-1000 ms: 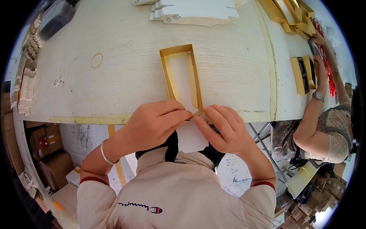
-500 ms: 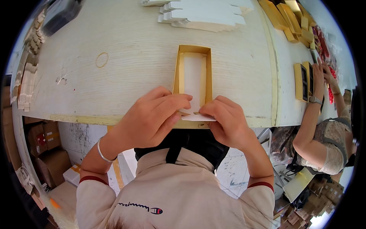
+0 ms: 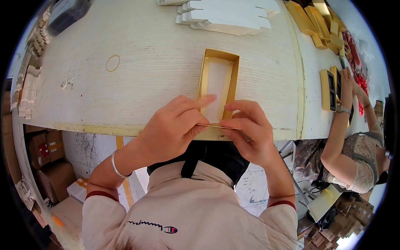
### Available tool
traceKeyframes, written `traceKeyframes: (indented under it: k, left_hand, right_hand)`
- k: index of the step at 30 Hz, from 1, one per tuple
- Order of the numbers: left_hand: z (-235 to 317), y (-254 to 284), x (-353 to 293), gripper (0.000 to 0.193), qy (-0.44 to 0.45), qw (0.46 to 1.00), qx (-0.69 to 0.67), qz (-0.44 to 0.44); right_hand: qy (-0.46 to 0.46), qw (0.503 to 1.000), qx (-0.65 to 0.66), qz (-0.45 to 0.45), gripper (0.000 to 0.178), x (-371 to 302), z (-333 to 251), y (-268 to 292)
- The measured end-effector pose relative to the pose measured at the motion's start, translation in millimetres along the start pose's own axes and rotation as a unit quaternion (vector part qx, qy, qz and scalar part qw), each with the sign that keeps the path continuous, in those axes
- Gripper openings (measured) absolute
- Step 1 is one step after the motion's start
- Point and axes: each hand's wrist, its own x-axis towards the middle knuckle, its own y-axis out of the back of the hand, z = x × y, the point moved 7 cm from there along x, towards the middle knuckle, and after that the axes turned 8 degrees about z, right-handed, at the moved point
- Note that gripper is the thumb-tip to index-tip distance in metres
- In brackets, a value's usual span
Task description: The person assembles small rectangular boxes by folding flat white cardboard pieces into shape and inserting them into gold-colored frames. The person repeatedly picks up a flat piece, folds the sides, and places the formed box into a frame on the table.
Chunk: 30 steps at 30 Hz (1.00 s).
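Got a gold box [image 3: 217,81] sitting lengthwise at the near edge of the table [image 3: 146,79]. Pinching its flap [image 3: 213,126] by the left end with the left hand [image 3: 177,118], thumb against fingers, one finger poking out blurry over the box. Holding the right end with a loosely curled right hand [image 3: 252,127], one fingertip up at the right wall. Blocking the near corners with both hands, so can't tell how the flap joins. Toward the left edge, seeing a rubber band [image 3: 119,62] and a scrap [image 3: 67,84]. At the far edge, white blanks [image 3: 227,16]; far left corner, a dark bin [image 3: 68,16]; down the left edge, stacked cards [image 3: 29,93]. Past the taped seam [image 3: 300,83], black-lined boxes [image 3: 327,89] by a co-worker's hand [image 3: 346,81], plus more gold boxes [image 3: 318,23] in the far right corner.
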Motion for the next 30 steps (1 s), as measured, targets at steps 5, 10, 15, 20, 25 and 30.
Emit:
traceKeyframes:
  k: [5,10,15,20,25,30]
  left_hand:
    - [-2,2,-2,0.012,0.074,0.996,-0.026,0.043]
    - [0,-1,-5,0.016,-0.003,0.997,0.023,0.07]
    - [5,-2,-3,0.023,-0.054,0.995,0.081,0.013]
    - [8,-4,0,0.028,-0.064,0.994,0.094,-0.005]
    - [8,-7,-1,0.024,-0.05,0.993,0.1,0.024]
    - [-1,-3,-2,0.026,0.04,0.999,-0.016,0.025]
  right_hand:
    - [0.024,0.999,-0.009,0.042,0.028,0,-2,-2]
    - [-0.042,0.997,0.015,0.063,0.036,-3,0,-4]
    - [0.038,0.995,-0.082,-0.041,0.046,2,-4,-9]
    - [0.05,0.99,-0.117,-0.055,0.049,4,-6,-12]
    - [0.026,0.997,-0.068,-0.012,0.047,10,-5,-12]
    - [0.005,1.0,0.009,0.014,0.036,3,4,-7]
